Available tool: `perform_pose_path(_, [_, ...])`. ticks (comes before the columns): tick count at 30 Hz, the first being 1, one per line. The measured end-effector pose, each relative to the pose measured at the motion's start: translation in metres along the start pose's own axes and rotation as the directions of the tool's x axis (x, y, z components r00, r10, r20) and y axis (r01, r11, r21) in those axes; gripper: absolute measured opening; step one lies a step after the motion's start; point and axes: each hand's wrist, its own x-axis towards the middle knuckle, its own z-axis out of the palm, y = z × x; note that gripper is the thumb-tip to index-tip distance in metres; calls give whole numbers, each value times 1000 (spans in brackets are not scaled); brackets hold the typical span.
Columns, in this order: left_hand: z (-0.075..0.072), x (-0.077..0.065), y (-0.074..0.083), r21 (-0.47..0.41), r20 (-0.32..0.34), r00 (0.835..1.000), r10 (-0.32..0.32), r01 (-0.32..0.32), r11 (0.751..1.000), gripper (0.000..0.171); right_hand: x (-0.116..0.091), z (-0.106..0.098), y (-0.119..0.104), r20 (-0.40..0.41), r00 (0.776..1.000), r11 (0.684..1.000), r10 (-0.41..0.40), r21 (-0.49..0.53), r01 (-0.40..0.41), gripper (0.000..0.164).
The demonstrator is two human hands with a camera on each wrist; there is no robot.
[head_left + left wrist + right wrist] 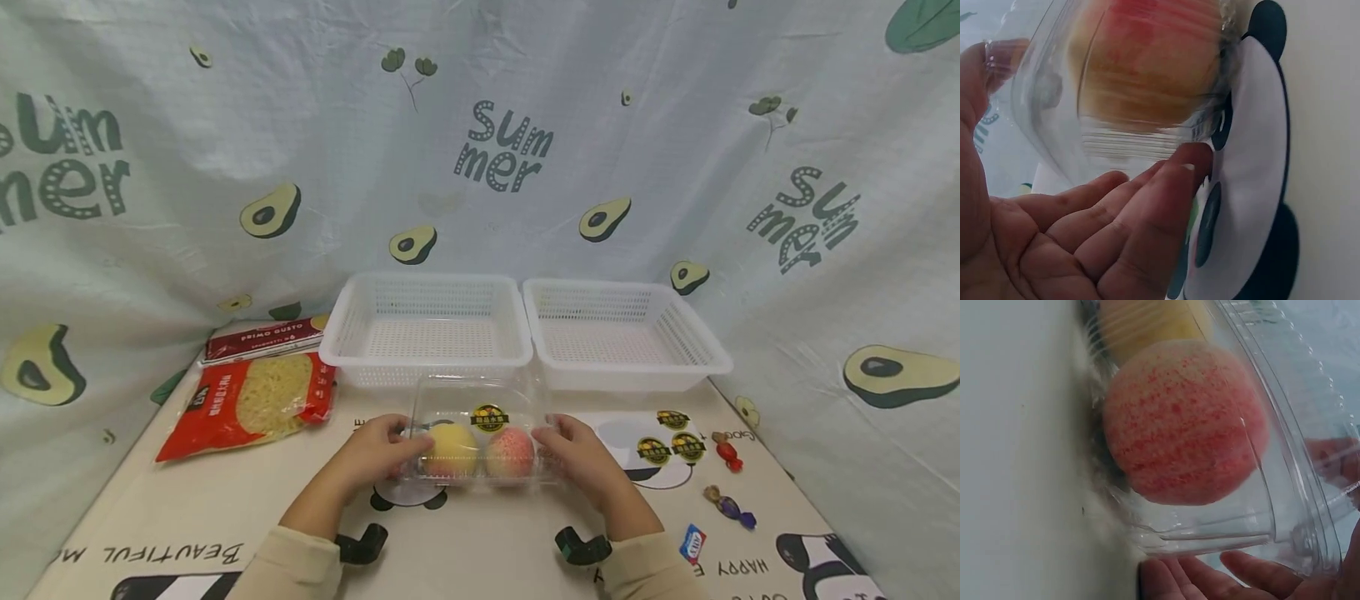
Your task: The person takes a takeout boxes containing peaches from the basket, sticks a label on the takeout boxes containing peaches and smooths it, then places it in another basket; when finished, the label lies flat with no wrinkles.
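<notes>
So the clear box (447, 407) is just on the near side of the left basket (427, 364), with fingers of the left hand (386, 450) and right hand (583, 457) gripping its ends. Plastic looks flimsy: overdo the squeeze and it might buckle. Uneven lifting could roll the yellow fruit (453, 450) into the pink fruit (511, 452).

Head camera: worn high, facing forward and down over the tabletop (480, 550) to the avocado-print curtain (495, 225). Left-wrist camera: close up, sideways, at the clear clamshell box's (459, 407) left end. Right-wrist camera: likewise, from the right. Common to all: box, yellow peach (452, 450).
</notes>
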Motion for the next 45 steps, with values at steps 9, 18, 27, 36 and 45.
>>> perform_pose_path(9, [7, -3, -6, -49, -52, 999, 7, -10, 999, 66, -3, 12, -1, -41, 999, 1000, 6, 31, -5, 48])
perform_pose_path(18, [18, -8, 5, -82, -74, 995, 70, -76, 994, 56, -23, 7, -12, -149, 989, 999, -5, 50, 12, 57])
perform_pose_path(27, [35, -17, 28, -39, -110, 981, 161, -166, 985, 53, -48, -13, -22, -208, 978, 991, -14, 130, 42, 46])
perform_pose_path(36, [55, -16, 53, -275, -102, 948, 301, -318, 907, 46, -67, -61, -49, -238, 969, 984, -68, 142, 104, 59])
perform_pose_path(45, [89, 12, 63, -408, -198, 921, 334, -388, 827, 36, -61, -100, -76, -236, 961, 962, -148, 191, 195, 61])
